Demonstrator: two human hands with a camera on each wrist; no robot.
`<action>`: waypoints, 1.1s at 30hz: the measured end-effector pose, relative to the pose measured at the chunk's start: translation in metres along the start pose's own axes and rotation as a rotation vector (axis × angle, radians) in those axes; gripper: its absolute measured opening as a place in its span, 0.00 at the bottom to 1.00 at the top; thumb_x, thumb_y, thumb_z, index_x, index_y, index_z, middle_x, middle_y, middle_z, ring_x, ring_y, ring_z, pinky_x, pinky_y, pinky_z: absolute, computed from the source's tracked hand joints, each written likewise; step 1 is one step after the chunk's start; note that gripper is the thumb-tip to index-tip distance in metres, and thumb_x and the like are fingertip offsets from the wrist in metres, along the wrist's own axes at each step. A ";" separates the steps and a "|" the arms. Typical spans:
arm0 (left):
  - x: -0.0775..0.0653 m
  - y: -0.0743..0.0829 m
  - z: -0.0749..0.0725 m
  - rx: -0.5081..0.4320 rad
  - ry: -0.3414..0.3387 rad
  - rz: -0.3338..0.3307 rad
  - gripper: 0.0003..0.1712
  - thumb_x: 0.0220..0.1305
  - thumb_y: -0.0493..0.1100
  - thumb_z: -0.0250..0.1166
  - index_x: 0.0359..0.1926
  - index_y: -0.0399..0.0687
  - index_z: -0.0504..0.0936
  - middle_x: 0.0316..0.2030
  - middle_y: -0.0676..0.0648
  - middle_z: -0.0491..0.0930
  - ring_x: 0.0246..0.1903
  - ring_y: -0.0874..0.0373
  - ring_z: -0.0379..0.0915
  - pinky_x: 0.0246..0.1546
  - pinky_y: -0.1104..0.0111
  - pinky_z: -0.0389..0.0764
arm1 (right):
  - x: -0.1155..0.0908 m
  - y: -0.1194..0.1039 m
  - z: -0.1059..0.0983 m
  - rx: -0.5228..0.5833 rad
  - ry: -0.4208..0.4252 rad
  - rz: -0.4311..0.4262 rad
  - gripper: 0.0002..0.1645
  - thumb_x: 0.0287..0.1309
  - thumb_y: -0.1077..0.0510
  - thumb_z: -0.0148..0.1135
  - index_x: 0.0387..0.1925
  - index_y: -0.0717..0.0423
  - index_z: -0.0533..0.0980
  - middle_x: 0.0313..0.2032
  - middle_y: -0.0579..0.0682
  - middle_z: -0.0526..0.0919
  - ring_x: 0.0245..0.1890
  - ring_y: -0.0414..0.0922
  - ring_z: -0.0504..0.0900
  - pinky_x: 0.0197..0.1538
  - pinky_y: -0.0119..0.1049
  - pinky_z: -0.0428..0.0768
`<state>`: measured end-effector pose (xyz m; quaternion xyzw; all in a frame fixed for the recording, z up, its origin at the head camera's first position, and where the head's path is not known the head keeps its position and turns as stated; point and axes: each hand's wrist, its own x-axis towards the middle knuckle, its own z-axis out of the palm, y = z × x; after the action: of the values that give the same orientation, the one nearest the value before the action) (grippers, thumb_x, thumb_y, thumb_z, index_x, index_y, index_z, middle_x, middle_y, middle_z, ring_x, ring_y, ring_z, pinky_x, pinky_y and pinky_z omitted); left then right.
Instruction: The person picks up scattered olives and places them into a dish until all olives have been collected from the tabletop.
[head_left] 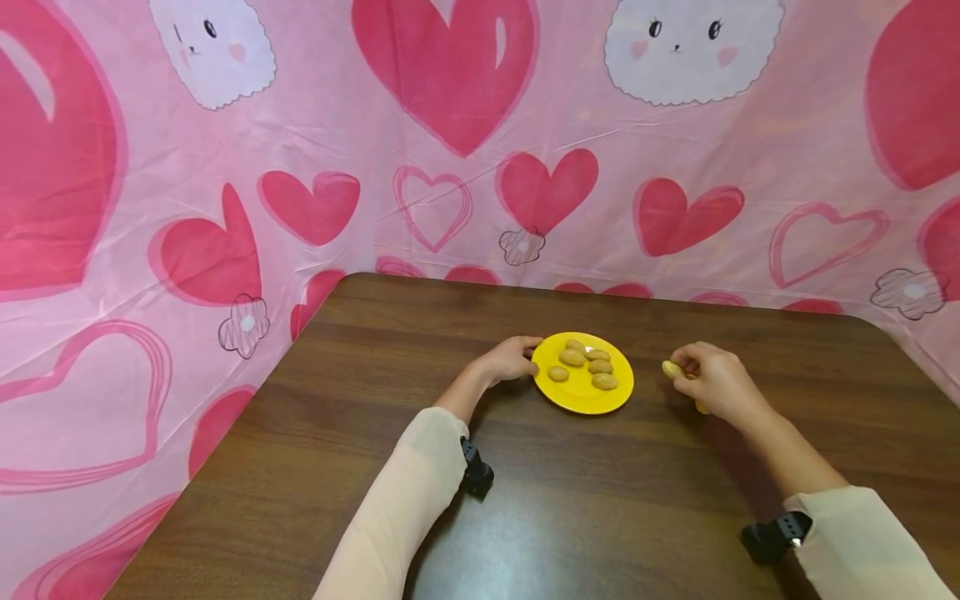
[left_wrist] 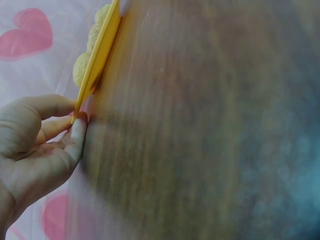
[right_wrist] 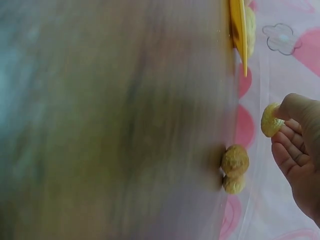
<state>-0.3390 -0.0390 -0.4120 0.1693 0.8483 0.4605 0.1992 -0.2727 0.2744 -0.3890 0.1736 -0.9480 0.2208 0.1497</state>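
Observation:
A round yellow plate (head_left: 583, 402) lies on the table with several small golden-brown puffs (head_left: 604, 381) on it, rounded and rough like pani puri shells. My left hand (head_left: 510, 360) pinches the plate's left rim; the left wrist view shows the thumb and fingers (left_wrist: 76, 140) on either side of the edge. To the right of the plate and above the table, my right hand (head_left: 716, 383) holds one golden-brown puff (right_wrist: 270, 121) between thumb and fingertips. Beneath that hand, two more puffs (right_wrist: 234, 161) sit close together on the table, partly hidden in the head view.
The brown wooden table (head_left: 525, 500) ends at its far edge against a pink cloth (head_left: 450, 217) printed with hearts. That cloth also runs along the left side. Each forearm wears a dark wrist camera (head_left: 476, 471) below the sleeve's cuff.

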 end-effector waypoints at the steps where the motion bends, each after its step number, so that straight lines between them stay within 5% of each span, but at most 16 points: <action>1: 0.000 0.000 0.000 0.005 0.001 -0.002 0.36 0.57 0.31 0.59 0.67 0.40 0.60 0.61 0.41 0.66 0.55 0.52 0.64 0.53 0.65 0.69 | 0.001 -0.001 0.001 -0.002 0.000 -0.002 0.11 0.40 0.68 0.68 0.31 0.65 0.77 0.28 0.51 0.76 0.29 0.48 0.75 0.31 0.37 0.75; 9: 0.001 -0.001 -0.001 0.020 0.004 -0.006 0.36 0.56 0.31 0.59 0.67 0.40 0.61 0.61 0.42 0.66 0.55 0.52 0.64 0.53 0.66 0.69 | 0.009 -0.011 0.009 0.011 -0.046 0.001 0.12 0.41 0.68 0.67 0.33 0.65 0.77 0.30 0.53 0.76 0.31 0.50 0.74 0.35 0.43 0.75; 24: 0.003 -0.002 -0.001 0.030 0.018 -0.001 0.36 0.56 0.31 0.59 0.67 0.40 0.61 0.62 0.43 0.65 0.55 0.54 0.64 0.49 0.68 0.71 | 0.027 -0.033 0.029 0.024 -0.026 -0.078 0.08 0.44 0.66 0.67 0.30 0.63 0.78 0.27 0.50 0.75 0.29 0.47 0.73 0.33 0.40 0.74; 33: 0.004 -0.002 0.000 0.024 0.008 0.007 0.36 0.56 0.30 0.59 0.67 0.40 0.61 0.61 0.42 0.66 0.54 0.54 0.65 0.47 0.69 0.72 | 0.036 -0.049 0.038 0.045 -0.099 -0.091 0.10 0.43 0.68 0.67 0.32 0.64 0.76 0.28 0.51 0.74 0.29 0.48 0.73 0.33 0.41 0.75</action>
<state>-0.3421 -0.0381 -0.4146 0.1728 0.8539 0.4519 0.1919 -0.2934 0.2059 -0.3902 0.2307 -0.9401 0.2262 0.1085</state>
